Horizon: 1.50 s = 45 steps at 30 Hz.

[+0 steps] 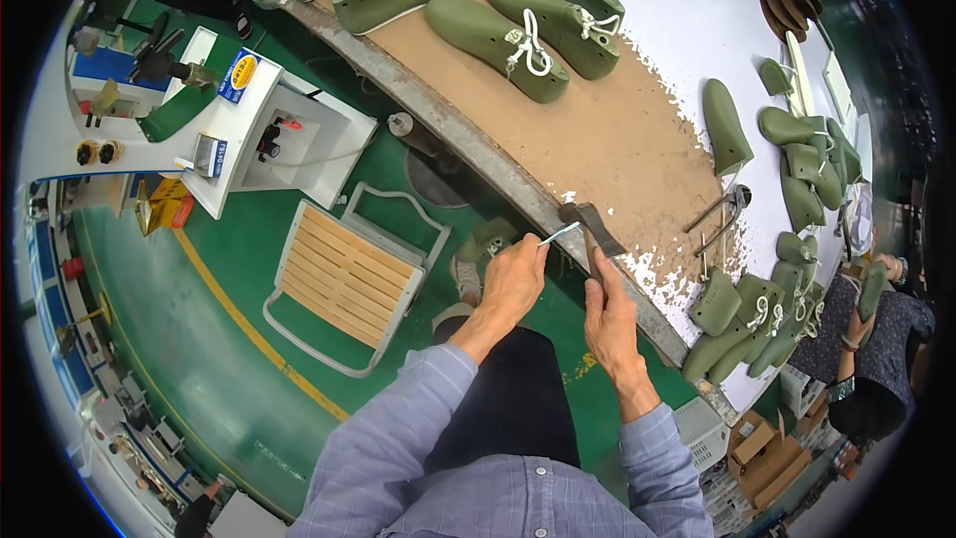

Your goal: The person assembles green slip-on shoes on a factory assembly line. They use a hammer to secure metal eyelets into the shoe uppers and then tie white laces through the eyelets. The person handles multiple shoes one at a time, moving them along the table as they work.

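Observation:
My right hand (612,324) is wrapped round the handle of a hammer (600,231), whose dark head rests over the near edge of the workbench (518,174). Closed in a pinch, my left hand (513,284) grips a thin pale rod (561,234). Its free end points toward the hammer, close to the bench edge; whether they touch I cannot tell. Past the left hand, lower down, a green shoe last (488,239) is partly hidden. On the brown, worn part of the bench lie green shoe lasts with white cords, such as the nearest last (498,45).
Pincers (735,201) lie right of the hammer. More lasts (737,314) crowd the bench's right side, with a single last (727,130) behind. A slatted chair (349,284) and white machine (289,139) stand left. At far right, another person's hand (858,327) holds a last.

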{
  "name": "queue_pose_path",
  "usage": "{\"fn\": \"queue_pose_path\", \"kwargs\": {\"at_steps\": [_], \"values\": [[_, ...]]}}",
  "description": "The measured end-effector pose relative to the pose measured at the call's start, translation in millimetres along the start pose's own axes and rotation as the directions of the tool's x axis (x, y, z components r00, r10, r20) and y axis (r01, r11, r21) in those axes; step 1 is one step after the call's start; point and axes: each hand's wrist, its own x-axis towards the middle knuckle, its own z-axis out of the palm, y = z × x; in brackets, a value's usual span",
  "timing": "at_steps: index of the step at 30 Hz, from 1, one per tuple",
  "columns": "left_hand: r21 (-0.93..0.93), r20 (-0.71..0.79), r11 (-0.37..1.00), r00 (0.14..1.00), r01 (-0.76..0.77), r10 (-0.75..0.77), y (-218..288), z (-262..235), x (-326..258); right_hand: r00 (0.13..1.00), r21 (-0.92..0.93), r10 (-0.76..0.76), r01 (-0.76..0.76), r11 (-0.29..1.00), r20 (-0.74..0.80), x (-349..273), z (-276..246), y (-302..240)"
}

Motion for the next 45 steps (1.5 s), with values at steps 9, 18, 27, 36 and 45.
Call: {"fn": "queue_pose_path", "kwargs": {"at_steps": [9, 18, 27, 36, 45], "values": [[0.059, -0.184, 0.989, 0.972, -0.137, 0.146, -3.3, 9.8, -3.4, 0.998, -0.059, -0.040, 0.043, 0.997, 0.050, -12.2, -30.0, -31.2], [-0.046, -0.169, 0.995, 0.983, -0.086, 0.078, 0.4, 13.7, 4.3, 0.998, -0.059, 0.036, -0.033, 0.998, 0.054, -8.2, -17.9, -7.2], [0.041, -0.170, 0.993, 0.978, -0.112, 0.117, 0.9, 14.0, 4.3, 0.998, -0.181, 0.002, 0.011, 0.983, 0.070, -7.8, -9.0, 13.0], [0.052, -0.168, 0.991, 0.977, -0.127, 0.134, 1.5, 12.1, 6.0, 0.992, 0.009, -0.128, 0.128, 0.992, -0.017, -11.1, -29.3, 2.6], [0.088, -0.170, 0.990, 0.977, -0.115, 0.128, 1.7, 16.8, 1.9, 0.994, 0.050, -0.109, 0.109, 0.993, -0.007, -1.6, -37.5, -26.1]]}}
